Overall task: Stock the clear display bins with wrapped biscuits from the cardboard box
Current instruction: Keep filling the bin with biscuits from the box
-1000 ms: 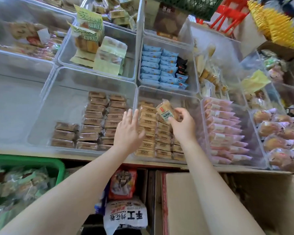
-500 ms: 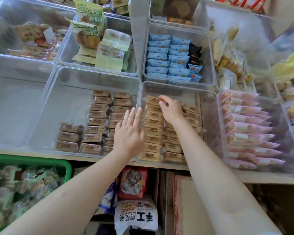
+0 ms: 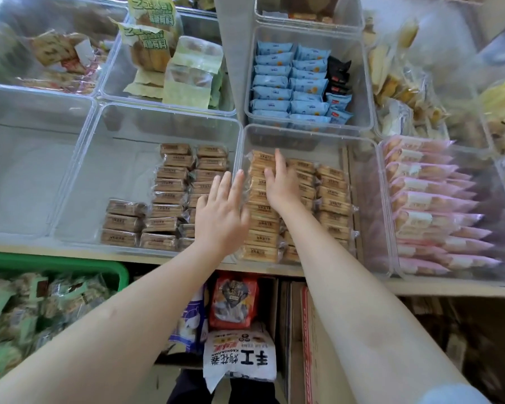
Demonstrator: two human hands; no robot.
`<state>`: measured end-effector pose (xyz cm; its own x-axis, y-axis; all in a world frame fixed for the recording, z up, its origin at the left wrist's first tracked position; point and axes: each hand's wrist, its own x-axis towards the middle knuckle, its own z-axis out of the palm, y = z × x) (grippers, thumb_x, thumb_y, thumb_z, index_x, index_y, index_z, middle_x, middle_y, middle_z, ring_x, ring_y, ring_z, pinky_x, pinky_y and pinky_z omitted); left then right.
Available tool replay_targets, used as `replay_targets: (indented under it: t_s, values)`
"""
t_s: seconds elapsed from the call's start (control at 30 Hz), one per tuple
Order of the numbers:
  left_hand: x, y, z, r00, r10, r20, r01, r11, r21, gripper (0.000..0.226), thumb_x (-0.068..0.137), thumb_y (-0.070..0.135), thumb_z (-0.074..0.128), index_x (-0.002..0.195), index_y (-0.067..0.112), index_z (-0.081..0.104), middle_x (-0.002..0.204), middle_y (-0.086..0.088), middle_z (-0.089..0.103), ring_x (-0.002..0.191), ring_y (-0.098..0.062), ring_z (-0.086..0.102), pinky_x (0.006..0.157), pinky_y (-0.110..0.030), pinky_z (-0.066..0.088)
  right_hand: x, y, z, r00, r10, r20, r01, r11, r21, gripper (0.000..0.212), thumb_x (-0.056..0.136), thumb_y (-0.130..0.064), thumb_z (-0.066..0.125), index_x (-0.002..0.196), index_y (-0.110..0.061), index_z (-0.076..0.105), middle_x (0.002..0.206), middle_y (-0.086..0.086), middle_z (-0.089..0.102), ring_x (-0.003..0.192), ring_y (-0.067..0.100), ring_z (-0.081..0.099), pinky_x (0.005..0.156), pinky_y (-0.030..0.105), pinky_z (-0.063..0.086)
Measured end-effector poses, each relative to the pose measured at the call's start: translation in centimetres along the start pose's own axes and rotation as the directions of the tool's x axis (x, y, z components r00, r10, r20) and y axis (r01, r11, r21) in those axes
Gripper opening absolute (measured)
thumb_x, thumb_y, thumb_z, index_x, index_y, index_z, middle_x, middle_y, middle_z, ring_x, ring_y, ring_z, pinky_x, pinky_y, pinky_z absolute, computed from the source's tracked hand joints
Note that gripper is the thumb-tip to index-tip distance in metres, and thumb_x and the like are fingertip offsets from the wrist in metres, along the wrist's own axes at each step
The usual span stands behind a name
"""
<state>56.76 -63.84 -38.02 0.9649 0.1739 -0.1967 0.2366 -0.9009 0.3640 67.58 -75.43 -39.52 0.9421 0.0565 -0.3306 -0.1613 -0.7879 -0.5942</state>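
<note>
A snack shop: clear display bins point(image 3: 373, 199) of sorted wrapped biscuits point(image 3: 330, 196).

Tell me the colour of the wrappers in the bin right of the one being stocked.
Pink wrappers, seen in the head view.

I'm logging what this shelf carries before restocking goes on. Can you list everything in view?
tan biscuits: many, rows, front middle bin
brown biscuits: many, bin to their left
clear bin: one, front left, nothing visible inside
blue packets: many, bin behind tan biscuits
black packets: a few, beside the blue
pink packets: many, right bin
green crate: one, lower left
cardboard box: one, below shelf
left hand: fingers straight, over bin edge
right hand: on tan biscuits
</note>
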Motion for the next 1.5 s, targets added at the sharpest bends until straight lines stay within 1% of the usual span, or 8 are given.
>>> replay_targets:
  t_s: [0.13, 0.3, 0.5, 0.63, 0.83, 1.03, 1.33, 1.5]
  values:
    - [-0.4, 0.1, -0.5, 1.000, 0.002, -0.005, -0.002, 0.997, 0.072, 0.064, 0.103, 0.041, 0.027, 0.161, 0.028, 0.001, 0.169, -0.004, 0.005, 0.155, -0.022, 0.001, 0.122, -0.051, 0.016, -4.1, -0.6, -2.2, 0.994, 0.051, 0.092, -0.067, 0.982, 0.178, 0.063, 0.107, -0.034, 0.039, 0.161, -0.032, 0.007, 0.164, 0.010, 0.017, 0.147, 0.029, 0.028, 0.111, 0.041, 0.032]
    - [-1.7, 2.8, -1.4, 0.998, 0.033, 0.061, -0.044, 0.977, 0.207, 0.064, 0.103, 0.037, 0.034, 0.159, 0.015, 0.014, 0.168, -0.014, -0.001, 0.155, -0.029, -0.001, 0.122, -0.052, 0.012, -13.0, 1.7, -8.8, 0.970, -0.070, -0.232, 0.140, 0.943, 0.302, 0.030, 0.104, -0.019, 0.047, 0.131, -0.019, 0.059, 0.133, 0.002, 0.049, 0.116, 0.010, 0.050, 0.101, 0.020, 0.042]
    - [-8.9, 17.7, -2.4, 0.927, 0.372, 0.045, -0.347, 0.898, -0.271, 0.041, 0.101, 0.028, 0.051, 0.139, 0.013, 0.053, 0.143, -0.012, 0.050, 0.123, -0.035, 0.052, 0.099, -0.044, 0.042, -23.1, 13.3, -16.8, 0.806, 0.246, -0.539, 0.013, 0.903, 0.430, 0.021, 0.097, -0.015, 0.048, 0.100, -0.020, 0.068, 0.098, -0.005, 0.069, 0.092, 0.017, 0.066, 0.085, 0.035, 0.055]
    - [-13.7, 25.6, 0.0, 0.771, 0.633, 0.073, -0.599, 0.759, -0.254, 0.053, 0.100, 0.030, 0.052, 0.148, 0.013, 0.041, 0.143, -0.011, 0.048, 0.130, -0.031, 0.046, 0.105, -0.042, 0.038, -27.0, 22.3, -18.5, 0.716, 0.534, -0.451, -0.351, 0.832, 0.429, 0.017, 0.096, -0.014, 0.049, 0.103, -0.017, 0.065, 0.105, 0.002, 0.066, 0.103, 0.024, 0.061, 0.083, 0.030, 0.043]
    - [-14.5, 26.0, 5.3, 0.700, 0.695, 0.165, -0.714, 0.687, 0.135, 0.094, 0.090, 0.048, 0.053, 0.160, 0.012, 0.002, 0.162, -0.013, 0.023, 0.148, -0.033, 0.021, 0.122, -0.047, 0.014, -27.3, 31.2, -18.1, 0.592, 0.773, -0.228, -0.645, 0.624, 0.442, 0.040, 0.101, -0.028, 0.056, 0.136, -0.010, 0.050, 0.138, 0.016, 0.052, 0.122, 0.034, 0.054, 0.096, 0.038, 0.045]
    - [-14.1, 26.0, 6.2, 0.698, 0.699, 0.155, -0.716, 0.676, 0.176, 0.101, 0.084, 0.054, 0.053, 0.160, 0.012, 0.001, 0.161, -0.011, 0.022, 0.149, -0.032, 0.019, 0.122, -0.048, 0.013, -24.9, 35.0, -16.1, 0.608, 0.793, -0.036, -0.617, 0.500, 0.608, 0.075, 0.100, -0.026, 0.060, 0.158, -0.004, 0.019, 0.157, 0.019, 0.036, 0.143, 0.038, 0.037, 0.115, 0.042, 0.035]
    - [-14.5, 25.9, 6.1, 0.683, 0.719, 0.129, -0.730, 0.664, 0.161, 0.098, 0.087, 0.050, 0.056, 0.160, 0.014, 0.002, 0.163, -0.009, 0.019, 0.150, -0.029, 0.016, 0.123, -0.045, 0.009, -23.6, 36.4, -16.1, 0.620, 0.778, 0.096, -0.645, 0.437, 0.626, 0.076, 0.089, -0.040, 0.075, 0.143, 0.004, 0.047, 0.141, 0.021, 0.055, 0.129, 0.038, 0.054, 0.109, 0.043, 0.046]
    - [-14.7, 26.0, 5.2, 0.709, 0.686, 0.164, -0.700, 0.713, 0.043, 0.091, 0.092, 0.051, 0.054, 0.161, 0.019, 0.004, 0.164, -0.004, 0.020, 0.150, -0.025, 0.015, 0.123, -0.042, 0.006, -24.9, 33.1, -17.4, 0.660, 0.744, 0.107, -0.512, 0.340, 0.789, 0.048, 0.096, -0.041, 0.060, 0.129, -0.006, 0.063, 0.119, 0.013, 0.069, 0.107, 0.031, 0.068, 0.096, 0.042, 0.056]
